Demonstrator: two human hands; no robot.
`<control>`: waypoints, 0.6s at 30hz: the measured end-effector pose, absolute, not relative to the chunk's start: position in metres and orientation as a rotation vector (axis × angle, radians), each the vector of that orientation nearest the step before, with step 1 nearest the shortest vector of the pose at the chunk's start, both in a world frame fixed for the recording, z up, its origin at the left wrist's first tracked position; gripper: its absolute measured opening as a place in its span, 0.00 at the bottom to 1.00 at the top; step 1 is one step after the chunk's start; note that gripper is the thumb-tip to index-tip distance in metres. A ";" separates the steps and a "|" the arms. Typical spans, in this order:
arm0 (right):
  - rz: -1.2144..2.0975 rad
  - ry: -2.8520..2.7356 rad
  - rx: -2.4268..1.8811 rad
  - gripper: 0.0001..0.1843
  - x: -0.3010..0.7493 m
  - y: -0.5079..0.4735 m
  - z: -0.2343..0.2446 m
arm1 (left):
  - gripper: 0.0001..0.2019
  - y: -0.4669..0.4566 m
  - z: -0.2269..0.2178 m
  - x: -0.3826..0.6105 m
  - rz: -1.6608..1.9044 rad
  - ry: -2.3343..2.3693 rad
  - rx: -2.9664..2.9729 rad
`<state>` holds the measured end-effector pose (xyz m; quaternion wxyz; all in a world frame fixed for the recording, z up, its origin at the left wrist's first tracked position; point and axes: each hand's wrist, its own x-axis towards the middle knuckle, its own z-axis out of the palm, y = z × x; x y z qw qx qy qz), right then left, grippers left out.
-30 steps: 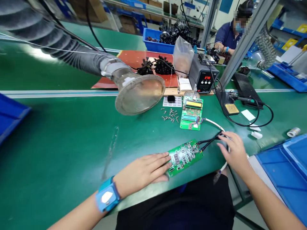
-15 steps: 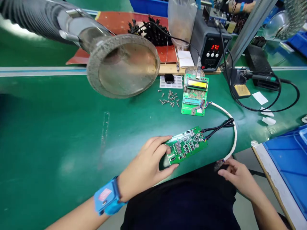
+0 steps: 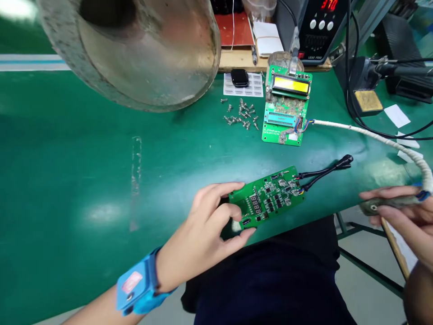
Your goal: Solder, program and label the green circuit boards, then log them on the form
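My left hand grips the left end of a green circuit board, fingers along its far edge and thumb at the near one. The board carries a four-digit display and lies at the bench's front edge. Two short black cables run from its right end. To the right, my right hand holds a dark, tape-wrapped probe connector between thumb and fingers. From it a white wrapped cable leads to a programmer board with a lit yellow screen and a blue chip socket.
A large fume extractor hood hangs low at upper left. Loose screws and a black smartwatch-like item lie left of the programmer. Behind stands a soldering station reading 370, with a yellow sponge to its right.
My right hand has moved right and up, lifting the probe connector above bench level. The white cable has swung away from the black cables. My left hand keeps its grip; the view has shifted closer.
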<state>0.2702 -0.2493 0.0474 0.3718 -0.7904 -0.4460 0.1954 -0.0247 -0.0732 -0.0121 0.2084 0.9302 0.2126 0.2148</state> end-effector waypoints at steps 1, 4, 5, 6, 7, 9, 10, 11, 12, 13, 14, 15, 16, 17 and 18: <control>0.557 -1.161 -1.993 0.08 0.259 -0.240 0.048 | 0.12 -0.073 -0.012 -0.023 0.592 0.583 2.594; 0.575 -1.223 -1.768 0.08 0.234 -0.213 0.039 | 0.10 -0.075 -0.010 -0.014 0.538 0.572 2.584; 0.532 -1.230 -1.676 0.08 0.229 -0.204 0.032 | 0.09 -0.075 -0.010 -0.009 0.507 0.581 2.579; 0.489 -1.222 -1.605 0.08 0.226 -0.196 0.024 | 0.10 -0.076 -0.008 -0.004 0.471 0.591 2.577; 0.443 -1.190 -1.548 0.08 0.226 -0.188 0.016 | 0.13 -0.076 -0.007 0.002 0.447 0.601 2.579; 0.405 -1.089 -1.485 0.07 0.226 -0.177 -0.001 | 0.20 -0.075 -0.005 0.013 0.431 0.596 2.588; 0.413 -1.037 -1.477 0.06 0.227 -0.173 -0.009 | 0.22 -0.074 -0.004 0.019 0.435 0.573 2.591; 0.433 -0.998 -1.481 0.06 0.228 -0.171 -0.015 | 0.23 -0.071 -0.004 0.024 0.434 0.543 2.588; 0.455 -0.970 -1.491 0.06 0.229 -0.169 -0.019 | 0.21 -0.068 -0.003 0.029 0.422 0.511 2.586; 0.477 -0.954 -1.503 0.06 0.229 -0.168 -0.022 | 0.19 -0.065 -0.003 0.033 0.396 0.483 2.587; 0.499 -0.942 -1.511 0.06 0.230 -0.168 -0.023 | 0.16 -0.061 -0.004 0.037 0.366 0.459 2.593; 0.518 -0.934 -1.510 0.06 0.230 -0.168 -0.024 | 0.14 -0.058 -0.004 0.040 0.342 0.442 2.604; 0.533 -0.926 -1.506 0.06 0.229 -0.167 -0.023 | 0.13 -0.055 -0.004 0.042 0.324 0.431 2.617; 0.545 -0.917 -1.503 0.05 0.229 -0.167 -0.022 | 0.12 -0.053 -0.004 0.043 0.316 0.418 2.630; 0.554 -0.911 -1.503 0.05 0.229 -0.167 -0.021 | 0.12 -0.052 -0.004 0.045 0.312 0.408 2.638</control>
